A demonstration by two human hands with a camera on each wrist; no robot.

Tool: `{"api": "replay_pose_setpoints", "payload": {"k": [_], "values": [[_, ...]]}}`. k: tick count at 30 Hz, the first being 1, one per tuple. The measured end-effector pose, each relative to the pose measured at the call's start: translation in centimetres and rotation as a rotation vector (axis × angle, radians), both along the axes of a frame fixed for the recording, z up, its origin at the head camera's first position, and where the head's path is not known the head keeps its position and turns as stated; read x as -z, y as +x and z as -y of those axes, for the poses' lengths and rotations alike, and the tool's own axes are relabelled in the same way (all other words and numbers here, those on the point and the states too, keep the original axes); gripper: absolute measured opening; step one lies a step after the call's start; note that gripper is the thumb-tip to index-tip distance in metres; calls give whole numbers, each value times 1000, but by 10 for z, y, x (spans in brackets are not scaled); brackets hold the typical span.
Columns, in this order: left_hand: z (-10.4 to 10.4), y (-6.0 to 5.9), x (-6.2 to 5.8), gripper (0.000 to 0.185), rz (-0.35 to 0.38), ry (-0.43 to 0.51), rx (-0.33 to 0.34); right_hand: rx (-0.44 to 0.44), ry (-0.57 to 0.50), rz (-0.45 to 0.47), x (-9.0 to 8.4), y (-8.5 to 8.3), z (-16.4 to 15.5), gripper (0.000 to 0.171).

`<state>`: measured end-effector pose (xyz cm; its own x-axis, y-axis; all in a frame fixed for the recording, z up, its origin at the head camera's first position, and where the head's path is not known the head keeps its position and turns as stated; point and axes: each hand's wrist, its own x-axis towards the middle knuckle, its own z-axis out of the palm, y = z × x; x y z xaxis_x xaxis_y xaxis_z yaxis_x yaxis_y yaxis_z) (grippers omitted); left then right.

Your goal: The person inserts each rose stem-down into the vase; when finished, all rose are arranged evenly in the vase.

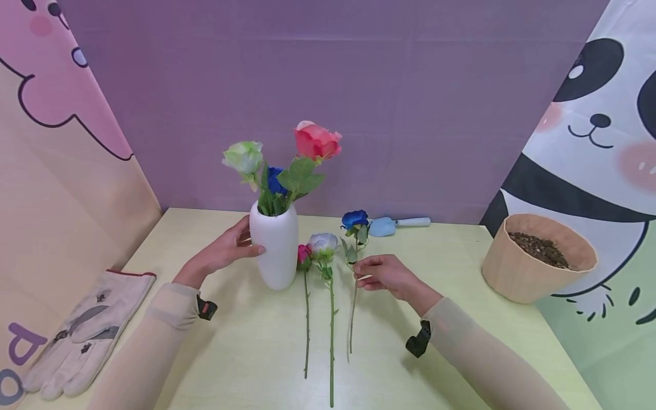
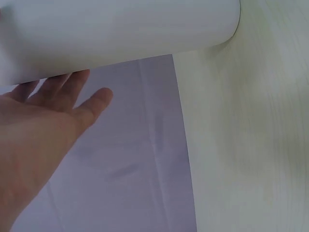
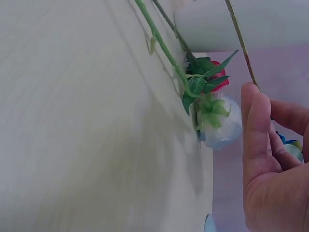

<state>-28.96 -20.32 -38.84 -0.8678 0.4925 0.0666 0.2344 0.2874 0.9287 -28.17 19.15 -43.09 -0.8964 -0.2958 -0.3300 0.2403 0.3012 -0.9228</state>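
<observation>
A white vase (image 1: 274, 253) stands on the pale table (image 1: 246, 353) and holds a green-white, a blue and a red rose. My left hand (image 1: 241, 242) rests against the vase's left side with fairly straight fingers (image 2: 58, 84); the vase wall (image 2: 120, 29) fills the top of the left wrist view. My right hand (image 1: 360, 272) pinches the thin stem (image 3: 240, 43) of a blue rose (image 1: 355, 219), whose bloom is raised off the table just right of the vase. A small red rose (image 1: 304, 253) and a pale white rose (image 1: 323, 244) lie between the vase and that stem.
A pair of work gloves (image 1: 87, 333) lies at the table's left edge. A light blue trowel (image 1: 397, 225) sits at the back. A tan pot of soil (image 1: 538, 265) stands at the right. Printed backdrops wall in the left, back and right sides.
</observation>
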Motion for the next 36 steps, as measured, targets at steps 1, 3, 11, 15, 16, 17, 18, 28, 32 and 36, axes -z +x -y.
{"api": "replay_pose_setpoints", "payload": {"k": [1, 3, 11, 15, 16, 17, 18, 28, 32, 36], "values": [[0, -1, 1, 88, -1, 10, 10, -1, -2, -1, -1, 0, 0, 35], [0, -3, 1, 88, -1, 27, 21, -2, -3, -4, -3, 0, 0, 35], [-6, -5, 1, 91, -31, -26, -87, 26, -30, -42, -10, -1, 0, 37], [-12, -3, 1, 91, -63, -93, -185, 43, -68, -66, -14, -1, 1, 36], [-14, -2, 0, 92, -69, -108, -205, 45, -79, -73, -15, -1, 2, 36], [-15, -2, 0, 93, -76, -121, -217, 52, -89, -77, -17, -1, 2, 36], [-16, -1, -1, 94, -80, -133, -229, 58, -96, -81, -18, -1, 3, 35], [-16, 2, 1, 93, -80, -148, -231, 158, -188, -150, -43, 2, 11, 30], [-12, 3, 2, 92, -75, -153, -228, 203, -243, -183, -54, 3, 14, 27], [-10, 4, 0, 93, -72, -159, -224, 249, -305, -210, -64, 3, 19, 26]]}}
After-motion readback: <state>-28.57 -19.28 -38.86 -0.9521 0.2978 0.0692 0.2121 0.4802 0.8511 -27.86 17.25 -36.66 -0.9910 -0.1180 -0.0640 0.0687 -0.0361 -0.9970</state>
